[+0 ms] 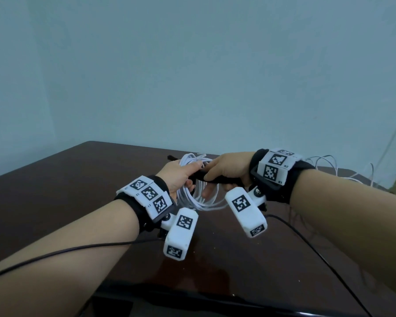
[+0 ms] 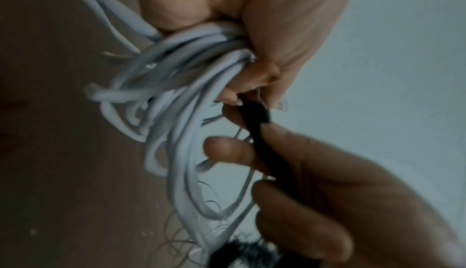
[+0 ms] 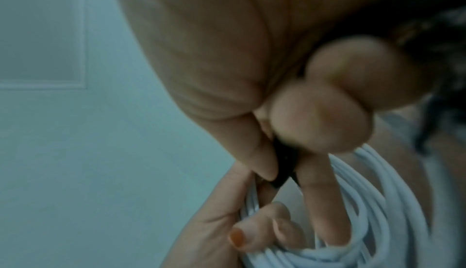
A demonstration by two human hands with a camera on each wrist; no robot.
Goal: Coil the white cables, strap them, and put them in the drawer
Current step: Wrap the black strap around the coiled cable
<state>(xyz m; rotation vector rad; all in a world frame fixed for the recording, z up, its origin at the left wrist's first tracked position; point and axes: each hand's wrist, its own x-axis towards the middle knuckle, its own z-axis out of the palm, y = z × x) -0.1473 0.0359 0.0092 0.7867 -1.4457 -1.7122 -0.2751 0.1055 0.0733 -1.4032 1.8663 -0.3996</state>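
1. The coiled white cable (image 1: 198, 189) is being held above the table (image 1: 55, 179), gathered in the grip of the left hand (image 1: 177, 177), whose fingers are curled round the loops.
2. A black strap (image 1: 212, 178) is being pinched by the right hand (image 1: 229, 171) just beside the bundle; one end is being trapped under the left thumb.
3. Coiling of this cable is being judged as done; strapping is being judged as under way, since the strap is not yet being seen closed round the loops.
4. Farther off, a second white cable (image 1: 343, 168) is lying loose on the table, still to be coiled and strapped.
5. No drawer is being shown in any view, so stowing is being counted as outstanding.
6. The strap's contact with the loops is being shown only by the wrist views; the loose cable is being shown clearly only by the head view.
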